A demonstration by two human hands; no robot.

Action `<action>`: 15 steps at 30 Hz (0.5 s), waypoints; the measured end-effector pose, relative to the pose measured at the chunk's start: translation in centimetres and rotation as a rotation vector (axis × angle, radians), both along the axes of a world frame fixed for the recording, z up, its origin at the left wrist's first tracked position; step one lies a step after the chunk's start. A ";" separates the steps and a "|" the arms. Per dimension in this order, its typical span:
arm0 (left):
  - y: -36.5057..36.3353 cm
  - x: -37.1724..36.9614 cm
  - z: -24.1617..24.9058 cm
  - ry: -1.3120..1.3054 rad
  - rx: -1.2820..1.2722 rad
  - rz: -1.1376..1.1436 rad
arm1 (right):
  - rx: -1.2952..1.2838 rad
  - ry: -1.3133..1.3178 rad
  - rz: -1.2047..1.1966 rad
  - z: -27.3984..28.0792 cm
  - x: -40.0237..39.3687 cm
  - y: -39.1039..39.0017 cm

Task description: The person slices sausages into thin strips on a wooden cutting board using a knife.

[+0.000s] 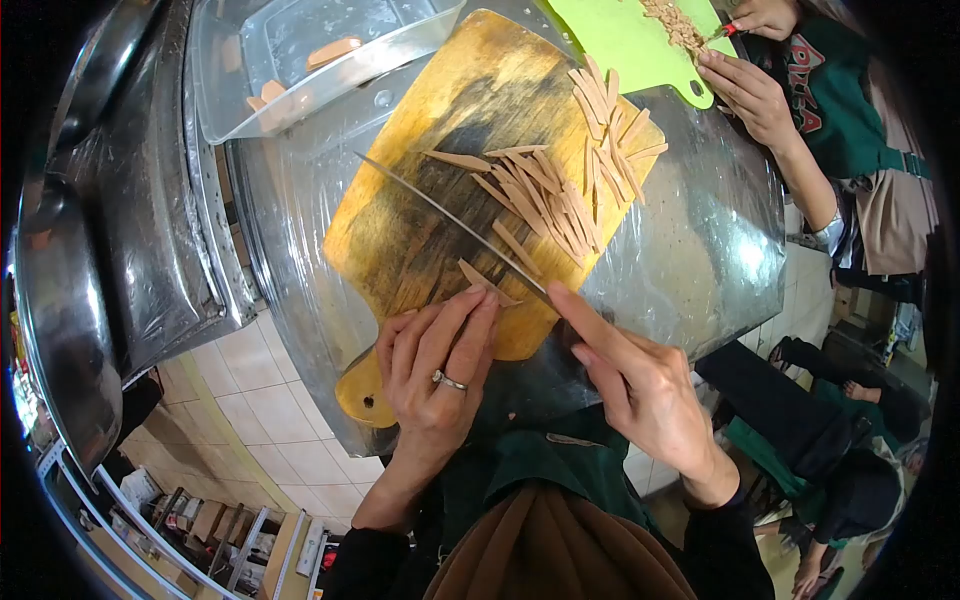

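A long knife (pixel 450 218) lies diagonally over the wooden cutting board (pixel 385 235), its handle end in my right hand (pixel 640 385), index finger stretched along its top. My left hand (pixel 437 365), with a ring on one finger, rests on the board's near part, fingertips pressed on a thin piece of pinkish-brown sausage (pixel 487 283). One cut strip (pixel 517 248) lies just beyond the blade. Farther out, a pile of strips (pixel 545 200) covers the board's middle right, and more strips (pixel 608 130) lie at its far right edge.
A clear plastic tub (pixel 225 110) with a few sausage pieces (pixel 333 52) stands at the upper left. At the upper right, a co-worker's hands (pixel 750 95) work with a red-handled knife over a green board (pixel 600 40) with chopped bits. Other people are at the lower right.
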State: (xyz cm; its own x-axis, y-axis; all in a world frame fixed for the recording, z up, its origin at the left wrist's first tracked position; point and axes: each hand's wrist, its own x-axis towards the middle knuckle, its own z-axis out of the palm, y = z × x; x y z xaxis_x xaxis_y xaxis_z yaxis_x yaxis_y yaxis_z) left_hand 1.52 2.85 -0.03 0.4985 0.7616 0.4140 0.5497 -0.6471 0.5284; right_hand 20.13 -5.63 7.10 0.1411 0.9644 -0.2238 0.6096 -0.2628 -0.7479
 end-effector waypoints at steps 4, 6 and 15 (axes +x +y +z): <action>-0.3 -0.3 -0.2 -0.004 -0.009 0.012 | -0.016 -0.018 0.022 1.0 -0.5 -2.3; -0.4 -0.2 -0.2 0.015 -0.001 0.015 | -0.037 -0.026 0.028 1.0 -0.6 -3.0; -0.3 -0.2 -0.1 0.065 0.024 0.003 | -0.075 -0.059 0.027 1.0 -1.0 -3.3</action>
State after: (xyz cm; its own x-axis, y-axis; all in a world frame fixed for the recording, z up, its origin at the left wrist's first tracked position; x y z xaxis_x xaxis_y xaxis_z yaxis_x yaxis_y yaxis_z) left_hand 1.30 2.51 -0.16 0.5227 0.7534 0.3989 0.5839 -0.6573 0.4764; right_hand 19.11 -8.97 8.05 0.1299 0.9490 -0.2873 0.6596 -0.2990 -0.6895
